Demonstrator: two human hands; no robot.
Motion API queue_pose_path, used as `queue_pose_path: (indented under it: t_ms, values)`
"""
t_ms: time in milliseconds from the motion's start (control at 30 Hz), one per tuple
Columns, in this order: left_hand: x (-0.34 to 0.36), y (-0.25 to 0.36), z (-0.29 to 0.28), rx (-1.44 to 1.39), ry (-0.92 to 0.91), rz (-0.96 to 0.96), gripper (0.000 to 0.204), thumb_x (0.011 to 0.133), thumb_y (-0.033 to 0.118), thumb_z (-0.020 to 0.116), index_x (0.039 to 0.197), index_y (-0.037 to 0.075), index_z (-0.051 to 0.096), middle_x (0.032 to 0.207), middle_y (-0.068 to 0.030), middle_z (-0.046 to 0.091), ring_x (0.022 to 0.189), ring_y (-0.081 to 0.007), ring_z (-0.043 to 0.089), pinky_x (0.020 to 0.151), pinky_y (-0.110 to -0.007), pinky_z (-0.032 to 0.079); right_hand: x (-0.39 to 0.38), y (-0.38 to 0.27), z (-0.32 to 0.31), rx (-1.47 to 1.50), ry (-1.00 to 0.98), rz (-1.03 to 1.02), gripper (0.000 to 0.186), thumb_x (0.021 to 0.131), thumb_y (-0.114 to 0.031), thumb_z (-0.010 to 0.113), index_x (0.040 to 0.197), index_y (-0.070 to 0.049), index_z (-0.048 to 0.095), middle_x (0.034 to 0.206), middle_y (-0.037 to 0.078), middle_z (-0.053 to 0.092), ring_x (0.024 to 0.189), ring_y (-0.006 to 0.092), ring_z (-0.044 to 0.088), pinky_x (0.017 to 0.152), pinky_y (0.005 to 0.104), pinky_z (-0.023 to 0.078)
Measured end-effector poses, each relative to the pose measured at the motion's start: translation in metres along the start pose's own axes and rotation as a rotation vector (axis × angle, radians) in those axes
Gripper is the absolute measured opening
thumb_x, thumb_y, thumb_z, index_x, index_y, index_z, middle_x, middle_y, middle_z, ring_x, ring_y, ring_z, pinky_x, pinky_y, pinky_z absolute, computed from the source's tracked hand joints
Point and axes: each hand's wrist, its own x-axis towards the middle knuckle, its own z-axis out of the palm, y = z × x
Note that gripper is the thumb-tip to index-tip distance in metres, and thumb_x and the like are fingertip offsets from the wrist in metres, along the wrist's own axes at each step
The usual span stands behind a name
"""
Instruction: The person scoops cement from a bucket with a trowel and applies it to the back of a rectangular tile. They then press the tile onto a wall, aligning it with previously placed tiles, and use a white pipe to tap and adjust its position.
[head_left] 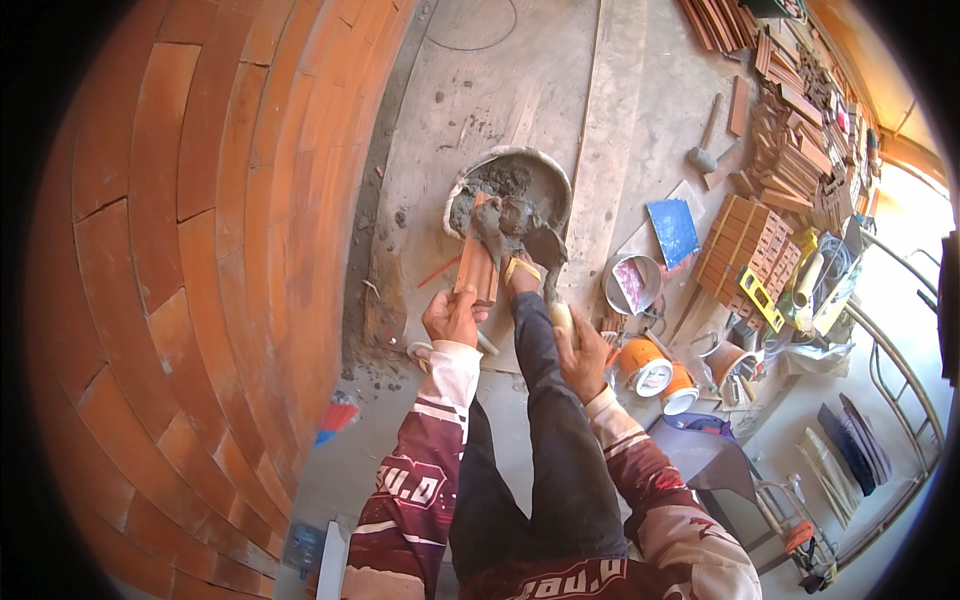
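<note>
Through the head view I have the left hand (455,318) closed on the near end of a brick (478,265), thumb and fingers pinched firmly about it. The right hand (582,352) is wrapped around the handle of a trowel (545,247), with no slack that I can see. The brick slants away from me, its far end over the near rim of a round tub (512,152) of mortar (503,180), which stands on a wooden board (520,90).

To load this brick well, I would hold it steady over the tub so that drips fall back in, draw the blade along it at a low angle and press the mortar down rather than drop it on. My left fingers should stay clear of the blade's path. A thick lump at one end could slide off if I tip the brick, so I would spread it evenly.

The brick is long, narrow and orange-red, with ridges running lengthwise. Wet grey mortar heaps over its far end; the near part looks mostly bare. Whether the blade touches the brick, I cannot tell.
</note>
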Motion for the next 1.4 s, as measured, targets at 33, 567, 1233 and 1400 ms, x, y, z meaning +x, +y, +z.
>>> queue_pose_path:
  t_ms: [33,567,1233,1400]
  values:
    - [-0.002,0.006,0.008,-0.013,0.000,0.032,0.025,0.086,0.016,0.067,0.092,-0.007,0.060,0.075,-0.0104,0.066,0.055,-0.0120,0.060,0.050,-0.023,0.051,-0.006,0.000,0.004,-0.002,0.035,-0.020,0.045,0.087,-0.024,0.068,0.123,0.000,0.056,0.099,0.022,0.066,0.088,0.0368,0.066,0.077,0.0396,0.052]
    - [-0.020,0.038,0.041,0.094,-0.022,0.070,0.018,0.088,0.014,0.063,0.093,-0.004,0.060,0.082,-0.0102,0.067,0.064,-0.0136,0.063,0.055,-0.023,0.052,-0.050,0.018,0.050,-0.043,0.095,-0.291,0.067,0.076,-0.004,0.076,0.131,-0.007,0.038,0.105,0.022,0.057,0.082,0.0406,0.062,0.064,0.0442,0.051]
    - [-0.025,0.027,0.003,0.218,0.009,0.199,0.022,0.086,0.014,0.065,0.094,-0.007,0.062,0.081,-0.0094,0.066,0.064,-0.0156,0.064,0.057,-0.028,0.053,-0.070,0.015,-0.020,0.103,-0.092,-0.274,0.053,0.078,-0.007,0.073,0.123,-0.005,0.044,0.101,0.020,0.060,0.080,0.0374,0.064,0.063,0.0420,0.052]
    - [-0.016,0.003,-0.015,0.427,0.045,0.421,0.018,0.087,0.014,0.064,0.090,-0.004,0.063,0.072,-0.0072,0.063,0.064,-0.0126,0.061,0.059,-0.028,0.050,-0.065,0.005,-0.024,0.102,-0.139,-0.314,0.052,0.078,-0.008,0.073,0.122,-0.005,0.045,0.101,0.019,0.059,0.080,0.0373,0.064,0.064,0.0425,0.052]
